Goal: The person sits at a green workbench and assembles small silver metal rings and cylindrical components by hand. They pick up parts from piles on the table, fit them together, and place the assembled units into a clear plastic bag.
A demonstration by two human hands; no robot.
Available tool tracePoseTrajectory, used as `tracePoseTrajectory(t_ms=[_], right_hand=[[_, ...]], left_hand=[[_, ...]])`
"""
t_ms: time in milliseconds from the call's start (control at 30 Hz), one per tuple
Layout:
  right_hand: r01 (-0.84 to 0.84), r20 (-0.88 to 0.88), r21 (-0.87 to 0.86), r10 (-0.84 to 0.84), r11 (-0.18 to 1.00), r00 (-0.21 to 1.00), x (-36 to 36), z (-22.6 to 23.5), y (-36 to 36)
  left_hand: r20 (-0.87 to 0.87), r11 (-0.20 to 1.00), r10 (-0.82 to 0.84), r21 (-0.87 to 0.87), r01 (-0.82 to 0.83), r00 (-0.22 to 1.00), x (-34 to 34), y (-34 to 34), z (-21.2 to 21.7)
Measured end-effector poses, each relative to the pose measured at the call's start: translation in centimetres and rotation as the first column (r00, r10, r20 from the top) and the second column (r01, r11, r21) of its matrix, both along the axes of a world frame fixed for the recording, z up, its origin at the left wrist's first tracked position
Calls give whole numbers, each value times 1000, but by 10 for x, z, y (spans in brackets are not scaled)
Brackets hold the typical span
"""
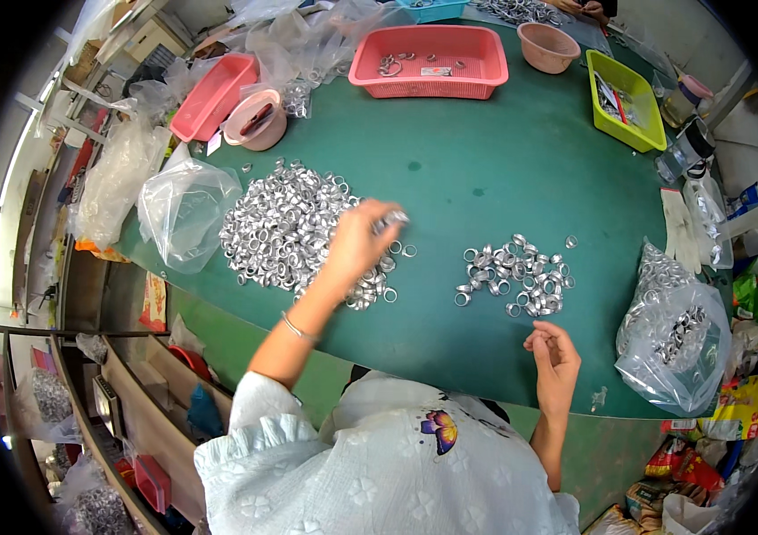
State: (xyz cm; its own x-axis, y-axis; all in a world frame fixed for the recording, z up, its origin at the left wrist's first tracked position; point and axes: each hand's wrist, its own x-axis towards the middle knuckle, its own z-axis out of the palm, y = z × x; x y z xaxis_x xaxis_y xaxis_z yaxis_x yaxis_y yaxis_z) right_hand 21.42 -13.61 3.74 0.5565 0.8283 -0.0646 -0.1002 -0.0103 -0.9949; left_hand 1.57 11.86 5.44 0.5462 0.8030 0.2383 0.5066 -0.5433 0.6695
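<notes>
Where the green counter [477, 178] meets its left edge, a crumpled clear plastic bag [184, 209] lies at 9 o'clock of the big heap of silver metal rings [285, 227]. At 12 o'clock of that heap: beige bowl [256, 120], with a pink tray [212, 95] tilted just beside it. Left hand [359, 239] sits on the heap's right edge, fingers curled together, pinching a few silver rings [391, 218] at the fingertips; thin bracelet [297, 328] on that wrist. Pink basket [430, 60] at 12 o'clock, far side of counter, few small metal parts inside. Smaller pile of rings [517, 275] lies at 3 o'clock of the left hand, well apart from the big heap. Right hand [555, 355] hovers at 6 o'clock of the small pile, near it, fingers loosely curled with thumb and forefinger close together; cannot tell if anything is between them. Tan bowl [547, 46] and lime green bin [626, 100] at 1 o'clock. Clear bag full of rings [673, 334] at 3 o'clock, on counter's right edge.
</notes>
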Motion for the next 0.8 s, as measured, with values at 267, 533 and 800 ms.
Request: tracePoseTrajectory(t_ms=[267, 533, 800], right_hand=[[-26, 63, -91, 32, 996, 997, 4, -16, -5], [36, 78, -145, -25, 989, 997, 47, -11, -9], [75, 831, -65, 12, 995, 556, 114, -14, 68]], left_hand=[[-467, 874, -99, 382, 301, 879, -43, 69, -33], [-542, 971, -211, -20, 238, 814, -50, 70, -14], [-651, 975, -203, -63, 214, 731, -40, 69, 0]])
